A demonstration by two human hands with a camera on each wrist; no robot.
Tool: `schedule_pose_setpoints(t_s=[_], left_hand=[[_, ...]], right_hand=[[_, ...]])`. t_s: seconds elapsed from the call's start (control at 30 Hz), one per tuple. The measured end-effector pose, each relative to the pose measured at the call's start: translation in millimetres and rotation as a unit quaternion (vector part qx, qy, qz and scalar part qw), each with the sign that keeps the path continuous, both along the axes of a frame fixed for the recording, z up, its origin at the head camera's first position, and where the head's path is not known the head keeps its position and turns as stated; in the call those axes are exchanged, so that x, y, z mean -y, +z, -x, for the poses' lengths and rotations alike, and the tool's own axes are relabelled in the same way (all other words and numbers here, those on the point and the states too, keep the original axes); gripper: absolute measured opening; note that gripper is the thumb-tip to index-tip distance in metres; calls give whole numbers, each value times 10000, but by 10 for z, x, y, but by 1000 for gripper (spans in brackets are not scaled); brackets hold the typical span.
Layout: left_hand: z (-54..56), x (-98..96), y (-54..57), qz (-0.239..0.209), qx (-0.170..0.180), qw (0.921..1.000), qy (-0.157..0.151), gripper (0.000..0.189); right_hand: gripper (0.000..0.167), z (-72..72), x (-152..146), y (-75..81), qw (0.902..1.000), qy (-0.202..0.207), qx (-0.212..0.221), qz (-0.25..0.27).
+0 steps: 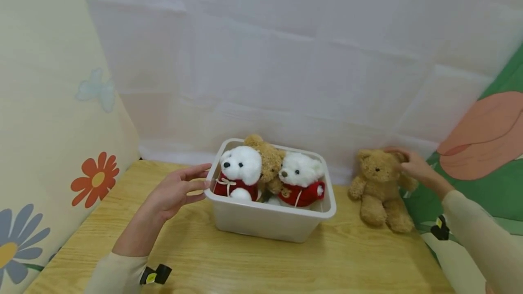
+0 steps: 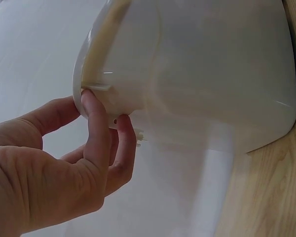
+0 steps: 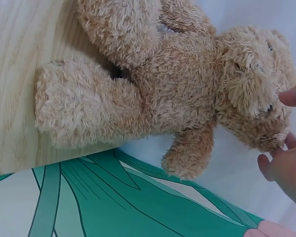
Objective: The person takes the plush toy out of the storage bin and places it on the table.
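A white plastic bin (image 1: 265, 221) stands on the wooden table with plush bears inside. Two are white bears in red clothes, one at the left (image 1: 242, 165) and one at the right (image 1: 300, 170); a brown bear (image 1: 269, 160) sits between them. My left hand (image 1: 175, 192) pinches the bin's left rim, fingertips bent beneath its lip in the left wrist view. Right of the bin, another brown teddy bear (image 1: 380, 189) sits upright. My right hand (image 1: 416, 167) holds its head, thumb over the face and fingers behind, partly hidden.
The wooden table (image 1: 253, 267) reaches back to a white cloth wall (image 1: 286, 58). A cream panel with painted flowers (image 1: 98, 179) rises on the left. On the right, a green panel with a pink shape (image 1: 486, 135) stands close to the seated bear.
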State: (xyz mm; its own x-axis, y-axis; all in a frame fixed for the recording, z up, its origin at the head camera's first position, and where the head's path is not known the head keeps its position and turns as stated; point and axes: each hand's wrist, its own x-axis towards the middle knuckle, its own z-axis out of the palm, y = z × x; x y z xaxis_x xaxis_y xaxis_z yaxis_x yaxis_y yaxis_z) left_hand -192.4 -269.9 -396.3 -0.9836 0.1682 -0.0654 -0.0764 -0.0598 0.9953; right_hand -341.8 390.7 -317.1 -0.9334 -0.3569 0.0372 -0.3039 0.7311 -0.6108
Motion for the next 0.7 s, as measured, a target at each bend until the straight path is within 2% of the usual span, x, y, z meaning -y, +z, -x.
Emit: schedule_pose_setpoints(t_s=[0.2, 0.37, 0.57, 0.7], left_hand=[[-12, 10, 14, 34, -41, 10000, -45, 66], [-12, 2, 20, 60, -21, 10000, -45, 66], [6, 3, 15, 61, -57, 10000, -38, 66], [0, 0, 10, 33, -58, 10000, -27, 65]], right_hand=[[48, -58, 8, 95, 9998, -152, -63, -100], [51, -96, -9, 185, 9996, -215, -54, -201], [53, -151, 22, 403, 9988, -308, -207, -323], [54, -241, 111, 569, 9978, -142, -486, -424]])
